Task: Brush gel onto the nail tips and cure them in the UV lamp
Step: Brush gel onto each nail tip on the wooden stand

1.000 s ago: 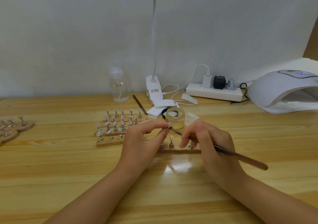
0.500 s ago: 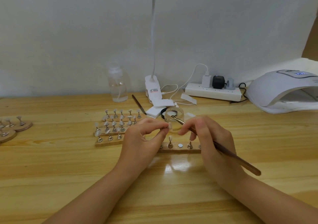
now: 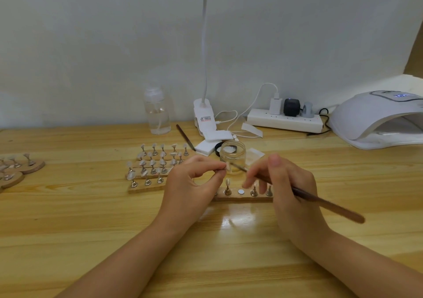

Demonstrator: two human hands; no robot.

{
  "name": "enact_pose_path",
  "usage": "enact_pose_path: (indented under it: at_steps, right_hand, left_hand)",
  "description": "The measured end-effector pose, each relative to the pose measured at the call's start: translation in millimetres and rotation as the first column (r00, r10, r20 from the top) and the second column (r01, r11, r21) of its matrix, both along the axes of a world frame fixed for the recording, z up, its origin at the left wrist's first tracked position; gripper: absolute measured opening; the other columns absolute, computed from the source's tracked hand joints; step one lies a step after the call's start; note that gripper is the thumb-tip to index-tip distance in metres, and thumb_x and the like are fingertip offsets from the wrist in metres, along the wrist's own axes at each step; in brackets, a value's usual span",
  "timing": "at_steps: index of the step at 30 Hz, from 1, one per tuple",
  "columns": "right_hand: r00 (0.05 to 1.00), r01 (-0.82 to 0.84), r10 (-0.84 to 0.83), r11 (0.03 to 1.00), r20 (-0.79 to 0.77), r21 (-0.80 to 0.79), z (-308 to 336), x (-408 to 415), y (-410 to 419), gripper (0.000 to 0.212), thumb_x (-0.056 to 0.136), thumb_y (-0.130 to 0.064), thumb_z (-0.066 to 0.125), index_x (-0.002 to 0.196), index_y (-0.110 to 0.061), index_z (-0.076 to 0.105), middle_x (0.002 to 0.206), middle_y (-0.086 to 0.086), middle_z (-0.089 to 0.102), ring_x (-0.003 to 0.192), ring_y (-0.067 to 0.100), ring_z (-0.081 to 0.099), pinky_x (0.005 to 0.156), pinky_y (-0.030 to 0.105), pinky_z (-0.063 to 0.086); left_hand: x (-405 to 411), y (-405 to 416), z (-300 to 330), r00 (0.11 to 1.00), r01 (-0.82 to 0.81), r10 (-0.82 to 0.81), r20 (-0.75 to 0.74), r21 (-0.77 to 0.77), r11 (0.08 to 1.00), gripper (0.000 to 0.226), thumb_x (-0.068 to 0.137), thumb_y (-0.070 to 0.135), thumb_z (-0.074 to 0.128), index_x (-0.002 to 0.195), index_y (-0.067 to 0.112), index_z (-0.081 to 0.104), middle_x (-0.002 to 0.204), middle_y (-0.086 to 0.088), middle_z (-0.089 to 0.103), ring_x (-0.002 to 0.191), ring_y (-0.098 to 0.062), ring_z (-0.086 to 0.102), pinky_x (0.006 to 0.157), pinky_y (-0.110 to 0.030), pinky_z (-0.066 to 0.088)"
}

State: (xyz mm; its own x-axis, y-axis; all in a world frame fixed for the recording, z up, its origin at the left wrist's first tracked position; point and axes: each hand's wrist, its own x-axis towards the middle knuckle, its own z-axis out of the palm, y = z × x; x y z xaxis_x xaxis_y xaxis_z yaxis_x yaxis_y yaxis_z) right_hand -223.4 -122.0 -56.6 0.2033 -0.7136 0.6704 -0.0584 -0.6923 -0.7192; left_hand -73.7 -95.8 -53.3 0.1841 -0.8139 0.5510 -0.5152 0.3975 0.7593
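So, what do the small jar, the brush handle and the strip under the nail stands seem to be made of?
Small jar: probably clear glass, possibly plastic; it is see-through with bright glints.
Brush handle: looks like brown lacquered wood, smooth with a slight sheen.
Strip: seems to be unfinished wood or cork, tan and matte with a rough edge.

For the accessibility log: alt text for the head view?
The left hand pinches a nail tip while the right hand holds a brush to it, above a wooden table; UV lamp at right.
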Motion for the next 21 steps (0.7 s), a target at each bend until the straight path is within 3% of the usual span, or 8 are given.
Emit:
enact_pose_path:
  at_steps: [2,5,9,13,17,21]
  right_hand:
    - [0.999,0.000,0.000,1.000,-0.037,0.010,-0.1,0.5,-1.1,0.042,0.089,-0.042,0.030,0.068,-0.022,0.060,0.067,-0.002,0.066,0.054,0.004,0.054,0.056,0.012,0.039]
    - [0.998,-0.047,0.043,0.996,0.046,0.077,-0.4,0.5,0.1,0.046,0.086,-0.045,0.031,0.060,-0.020,0.060,0.056,0.007,0.063,0.046,0.005,0.054,0.051,0.014,0.040]
    - [1.000,-0.001,0.001,1.000,-0.016,0.008,0.2,0.9,-0.7,0.042,0.089,-0.041,0.029,0.067,-0.023,0.060,0.065,-0.001,0.065,0.052,0.005,0.053,0.058,0.011,0.039]
    - [1.000,-0.021,0.020,0.998,0.021,0.055,-1.3,0.6,-0.2,0.047,0.087,-0.044,0.029,0.059,-0.022,0.059,0.056,0.003,0.063,0.052,0.005,0.055,0.068,0.022,0.037]
    - [1.000,-0.006,0.007,1.000,-0.028,0.017,-0.2,0.5,-1.0,0.043,0.088,-0.040,0.029,0.067,-0.021,0.061,0.066,0.000,0.066,0.058,0.001,0.056,0.063,0.011,0.038]
    - [0.999,-0.048,0.046,0.996,0.025,0.080,-1.2,0.5,-0.4,0.048,0.086,-0.045,0.029,0.059,-0.020,0.059,0.055,0.005,0.063,0.051,0.005,0.055,0.065,0.017,0.039]
  left_hand:
    - [-0.1,-0.4,-0.2,1.000,-0.001,0.001,-0.001,0.002,1.000,0.029,0.076,0.006,0.070,0.080,0.035,0.067,0.080,0.013,0.066,0.082,0.006,0.059,0.074,-0.007,0.042]
    - [-0.5,-0.1,0.1,1.000,0.000,0.000,-0.012,0.011,1.000,0.030,0.076,0.007,0.070,0.078,0.037,0.067,0.080,0.014,0.066,0.083,0.005,0.059,0.074,-0.010,0.045]
    - [0.4,-0.5,-0.4,1.000,-0.004,0.004,-0.013,0.014,1.000,0.031,0.076,0.007,0.070,0.078,0.037,0.067,0.079,0.016,0.066,0.082,0.004,0.059,0.074,-0.013,0.046]
    - [-0.5,-0.4,0.1,1.000,-0.004,0.004,-0.009,0.016,1.000,0.031,0.076,0.007,0.070,0.077,0.038,0.066,0.079,0.016,0.066,0.082,0.005,0.059,0.073,-0.011,0.045]
    - [0.2,-1.1,-0.4,1.000,0.000,0.000,-0.001,0.014,1.000,0.030,0.076,0.007,0.070,0.079,0.037,0.067,0.080,0.015,0.066,0.083,0.005,0.059,0.074,-0.008,0.043]
    - [0.2,-1.0,-0.5,1.000,-0.001,0.001,0.007,0.008,1.000,0.030,0.075,0.006,0.070,0.078,0.035,0.067,0.079,0.016,0.066,0.083,0.008,0.058,0.074,-0.004,0.041]
